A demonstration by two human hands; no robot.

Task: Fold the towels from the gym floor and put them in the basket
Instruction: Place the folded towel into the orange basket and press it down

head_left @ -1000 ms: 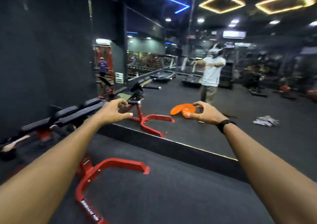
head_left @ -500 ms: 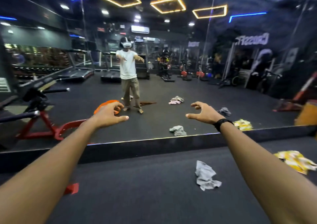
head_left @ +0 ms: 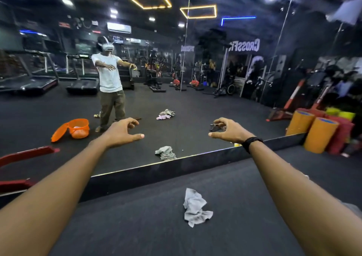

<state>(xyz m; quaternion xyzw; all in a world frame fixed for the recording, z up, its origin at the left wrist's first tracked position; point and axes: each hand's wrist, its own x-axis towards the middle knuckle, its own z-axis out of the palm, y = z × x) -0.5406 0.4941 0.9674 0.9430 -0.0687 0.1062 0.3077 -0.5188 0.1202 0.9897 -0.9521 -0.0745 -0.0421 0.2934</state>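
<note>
A crumpled grey towel [head_left: 195, 206] lies on the black gym floor in front of me, below and between my outstretched arms. My left hand [head_left: 122, 131] and my right hand [head_left: 228, 130] are held out at chest height, fingers loosely curled, holding nothing. A wall mirror ahead reflects the grey towel's image [head_left: 165, 153], a second pale towel [head_left: 166, 114], a dark towel [head_left: 215, 127] half hidden behind my right hand, and an orange basket [head_left: 79, 128] with its lid leaning beside it.
The mirror's base ledge [head_left: 176, 169] runs across the floor ahead. Orange and red foam rollers [head_left: 319, 134] stand at the right. A red bench leg [head_left: 25, 154] shows at the left. Treadmills and a person's reflection appear in the mirror.
My view has swung right, off the red bench and onto the mirror wall. The grey towel has come nearer and more central. Both hands stay raised and empty.
</note>
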